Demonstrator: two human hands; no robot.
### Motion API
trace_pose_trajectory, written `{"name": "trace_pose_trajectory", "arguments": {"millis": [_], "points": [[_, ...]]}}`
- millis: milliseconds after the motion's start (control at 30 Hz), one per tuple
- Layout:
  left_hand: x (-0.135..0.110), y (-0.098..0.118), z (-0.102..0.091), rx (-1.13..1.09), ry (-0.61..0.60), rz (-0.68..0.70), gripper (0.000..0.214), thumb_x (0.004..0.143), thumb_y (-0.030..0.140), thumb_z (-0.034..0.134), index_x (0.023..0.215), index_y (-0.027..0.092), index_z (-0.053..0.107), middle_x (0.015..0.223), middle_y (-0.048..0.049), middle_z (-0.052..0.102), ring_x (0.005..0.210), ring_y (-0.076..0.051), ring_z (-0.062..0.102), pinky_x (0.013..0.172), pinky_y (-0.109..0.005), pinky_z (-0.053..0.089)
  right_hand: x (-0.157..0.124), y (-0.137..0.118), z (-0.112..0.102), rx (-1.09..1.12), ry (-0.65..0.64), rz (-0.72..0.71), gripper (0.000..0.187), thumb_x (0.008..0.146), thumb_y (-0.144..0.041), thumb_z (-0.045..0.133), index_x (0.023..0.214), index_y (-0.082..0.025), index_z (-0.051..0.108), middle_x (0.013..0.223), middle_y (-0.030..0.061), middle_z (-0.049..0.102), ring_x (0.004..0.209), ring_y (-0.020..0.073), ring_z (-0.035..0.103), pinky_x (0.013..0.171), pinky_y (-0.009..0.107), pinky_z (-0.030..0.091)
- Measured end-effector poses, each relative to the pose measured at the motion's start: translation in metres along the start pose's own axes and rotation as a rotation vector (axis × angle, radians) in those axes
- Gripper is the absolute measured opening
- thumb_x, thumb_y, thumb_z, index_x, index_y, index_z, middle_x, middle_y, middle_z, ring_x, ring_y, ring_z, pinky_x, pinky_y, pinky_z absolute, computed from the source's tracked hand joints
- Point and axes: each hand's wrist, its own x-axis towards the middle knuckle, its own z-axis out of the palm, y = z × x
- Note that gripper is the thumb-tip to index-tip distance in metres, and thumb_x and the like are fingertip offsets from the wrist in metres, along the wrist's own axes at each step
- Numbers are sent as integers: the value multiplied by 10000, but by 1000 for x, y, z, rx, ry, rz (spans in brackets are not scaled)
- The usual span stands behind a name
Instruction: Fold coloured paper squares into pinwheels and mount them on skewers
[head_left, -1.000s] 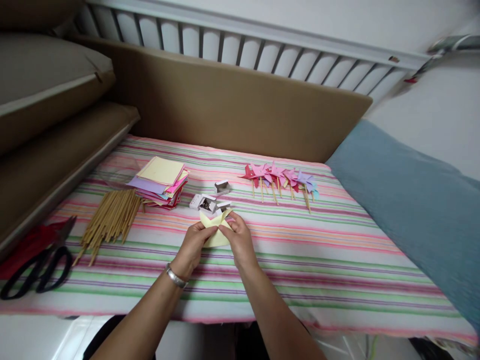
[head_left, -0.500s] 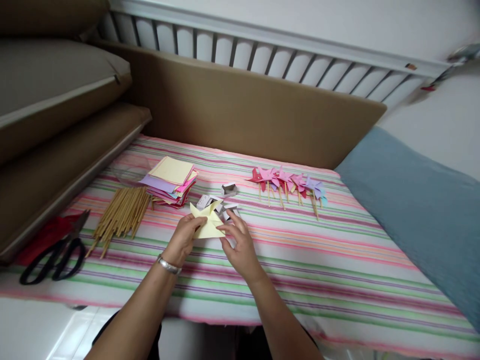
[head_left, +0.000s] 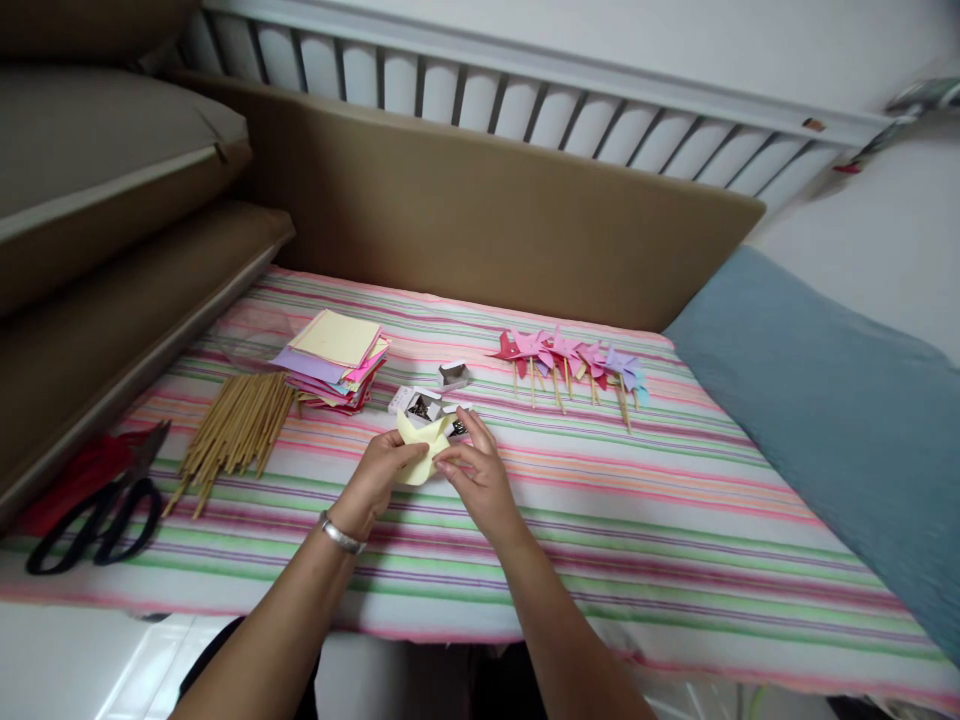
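Both my hands pinch a pale yellow paper piece with folded corners, held just above the striped cloth. My left hand, with a metal bracelet at the wrist, grips its left side. My right hand pinches its right edge with thumb and forefinger. Right behind the paper lie small white boxes, one showing dark metal bits inside.
A stack of coloured paper squares and a bundle of wooden sticks lie to the left. Black scissors rest at the far left. A row of finished pinwheels lies at the back right. A blue cushion borders the right.
The yellow paper has been folded in from a flatter star shape to a smaller bunch. Both hands have closed in on it, the right one from open fingers to a pinch.
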Motion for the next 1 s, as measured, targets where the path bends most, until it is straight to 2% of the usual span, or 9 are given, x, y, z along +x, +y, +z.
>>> {"name": "trace_pose_trajectory", "arguments": {"millis": [267,533,700,800,900,1000], "points": [[-5,-2,10,-19,-56,-13,265,517,226,775,754,120,723,684,-35,715,564,-136,596,566,-231,418,0,2,5,-26,107,89,43,756,-229,626,723,-224,653,1410,64,405,1353,251,250,1080,486,224],[-6,-2,9,-66,-142,-26,234,552,211,768,763,121,727,711,-52,721,601,-142,604,578,-228,416,-1,4,6,13,120,142,28,743,-240,637,717,-229,636,1398,62,414,1343,258,263,1036,495,295],[-6,-2,7,-90,-171,-41,231,565,209,769,774,121,727,720,-53,723,613,-138,611,596,-227,425,-1,6,6,-25,135,133,33,742,-218,631,712,-231,627,1384,57,432,1337,255,271,1061,501,250],[-7,-2,9,-92,-159,-50,243,547,187,775,775,117,727,714,-48,724,611,-131,611,600,-220,426,-2,5,7,-41,131,154,33,745,-210,621,715,-225,623,1393,68,418,1339,262,265,1045,497,280],[-5,-3,10,-84,-128,-47,234,537,173,770,757,110,722,696,-45,722,583,-121,604,583,-213,422,-3,0,7,-19,134,172,22,743,-218,614,764,-220,622,1410,82,391,1338,261,270,991,450,367],[-2,-4,6,-72,-94,-27,231,548,180,755,766,110,720,703,-48,725,590,-127,612,598,-218,434,-3,-6,3,11,211,167,186,736,-238,620,921,-223,607,1395,93,408,1299,248,343,1020,431,339]]}}
